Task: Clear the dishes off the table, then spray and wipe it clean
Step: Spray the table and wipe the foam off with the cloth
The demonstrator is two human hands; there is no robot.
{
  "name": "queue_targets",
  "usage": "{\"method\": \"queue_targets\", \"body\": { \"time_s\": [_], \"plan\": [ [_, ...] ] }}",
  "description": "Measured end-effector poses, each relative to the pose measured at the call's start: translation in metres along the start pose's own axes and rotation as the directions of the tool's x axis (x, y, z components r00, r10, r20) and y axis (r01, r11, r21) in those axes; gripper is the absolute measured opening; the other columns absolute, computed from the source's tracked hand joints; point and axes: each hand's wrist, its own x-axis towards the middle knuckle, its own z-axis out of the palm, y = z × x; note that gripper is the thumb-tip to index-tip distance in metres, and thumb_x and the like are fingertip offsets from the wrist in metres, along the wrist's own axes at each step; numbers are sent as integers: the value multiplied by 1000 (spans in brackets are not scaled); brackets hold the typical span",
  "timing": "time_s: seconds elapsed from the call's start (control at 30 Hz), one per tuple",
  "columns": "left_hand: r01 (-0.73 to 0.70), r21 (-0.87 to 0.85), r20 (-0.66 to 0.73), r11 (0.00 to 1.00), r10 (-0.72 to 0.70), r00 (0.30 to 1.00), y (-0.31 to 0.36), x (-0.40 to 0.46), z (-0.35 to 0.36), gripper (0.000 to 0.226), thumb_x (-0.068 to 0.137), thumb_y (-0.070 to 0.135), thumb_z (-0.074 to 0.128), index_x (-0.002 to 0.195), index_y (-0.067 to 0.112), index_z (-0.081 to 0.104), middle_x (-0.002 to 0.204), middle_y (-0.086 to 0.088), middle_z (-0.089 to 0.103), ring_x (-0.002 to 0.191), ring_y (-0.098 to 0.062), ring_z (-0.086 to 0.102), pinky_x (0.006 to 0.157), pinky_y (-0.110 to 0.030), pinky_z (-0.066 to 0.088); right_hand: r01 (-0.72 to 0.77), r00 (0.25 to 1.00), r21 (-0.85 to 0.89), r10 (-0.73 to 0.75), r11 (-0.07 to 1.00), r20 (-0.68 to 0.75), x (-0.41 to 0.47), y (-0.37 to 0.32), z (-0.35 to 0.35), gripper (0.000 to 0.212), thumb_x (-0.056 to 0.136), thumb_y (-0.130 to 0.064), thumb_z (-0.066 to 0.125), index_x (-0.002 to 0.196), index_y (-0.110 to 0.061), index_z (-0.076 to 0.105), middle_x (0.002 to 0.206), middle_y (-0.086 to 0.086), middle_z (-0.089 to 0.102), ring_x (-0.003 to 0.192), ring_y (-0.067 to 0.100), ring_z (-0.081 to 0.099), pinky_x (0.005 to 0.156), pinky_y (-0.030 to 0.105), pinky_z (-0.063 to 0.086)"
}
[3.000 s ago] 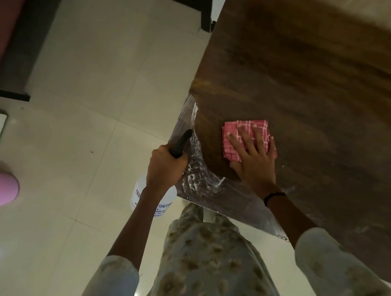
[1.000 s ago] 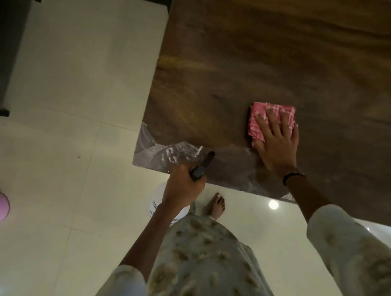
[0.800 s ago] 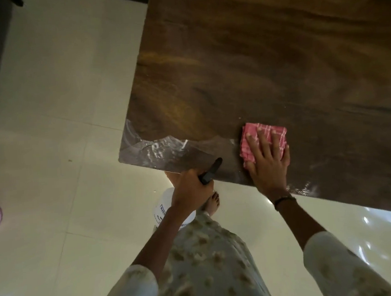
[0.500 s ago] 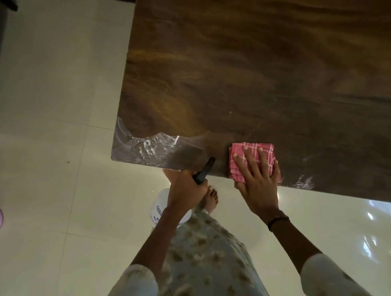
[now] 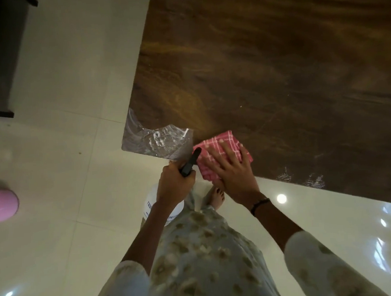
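no dishes on visible worktop (image 5: 265, 62); clearing apparently done. right hand (image 5: 232, 173) lay flat on pink cloth (image 5: 220, 155) at near edge. left hand (image 5: 175, 186) gripped spray bottle (image 5: 164, 207) below edge. wet streaks remained; wiping unfinished.

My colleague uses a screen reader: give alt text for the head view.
A right hand presses a pink checked cloth on a wooden table edge; the left hand grips a spray bottle over pale floor tiles.

Left grip (image 5: 175, 186) curled tight, arm bent downward; right grip (image 5: 232, 170) flat, fingers spread, arm reaching forward.
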Motion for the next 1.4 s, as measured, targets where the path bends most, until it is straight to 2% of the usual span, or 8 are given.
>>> {"method": "queue_targets", "body": {
  "time_s": [0.3,0.5,0.6,0.77,0.93,1.0,1.23,1.4],
  "plan": [
    [37,-30,-38,999,-38,999,-22,4,-15,37,80,16,61,50,20,39,42,3,38,42,-20,31,49,-27,31,-324,945,56,326,944,-20,54,18,-25,64,91,-53,26,150,-31,15,158,6,18,145,36,11,109,68,11],
    [70,-33,-56,997,-72,996,-31,9,-25,23,78,15,59,59,10,48,44,-1,38,45,-23,29,49,-27,29,-92,996,57,91,994,12,38,-33,-15,59,98,-54,9,148,-29,26,156,7,25,144,37,17,107,70,20],
    [112,-19,-88,994,-113,990,-33,10,-33,26,79,16,58,56,14,47,46,-3,43,46,-25,34,51,-28,32,-24,1000,35,23,999,7,14,-29,-6,57,95,-56,21,148,-33,23,156,3,25,145,34,15,110,66,17],
    [191,-48,-127,981,-195,972,-32,11,-44,28,78,21,59,53,14,49,46,-2,42,44,-24,36,50,-26,31,-32,999,25,32,999,16,21,-18,-10,61,91,-57,32,147,-35,22,156,1,26,145,32,16,111,65,16],
    [198,-110,-143,974,-213,967,-40,16,-53,22,80,21,60,63,7,58,54,-8,53,48,-25,43,51,-27,35,-49,999,21,48,999,25,35,-9,-17,61,92,-57,27,148,-35,19,157,1,23,146,33,12,113,64,9],
    [247,-114,-152,962,-262,953,-43,19,-57,25,79,18,60,55,13,53,51,-5,51,47,-24,44,52,-26,35,-54,998,21,54,998,15,46,-8,-23,60,92,-56,26,148,-34,20,157,3,24,145,34,14,113,64,10],
    [188,-163,-199,968,-219,955,-55,21,-68,29,79,9,56,54,10,43,46,-2,34,47,-20,26,48,-25,25,-142,990,25,142,990,2,123,-40,-36,59,92,-52,26,147,-30,26,156,7,25,144,38,17,107,71,17],
    [159,-234,-226,959,-213,951,-62,23,-76,29,82,12,56,57,5,42,48,-5,32,50,-23,25,50,-32,26,54,998,60,-51,997,-40,138,-91,-32,52,95,-51,27,143,-33,35,152,2,35,141,34,27,106,71,20]
  ]
}}
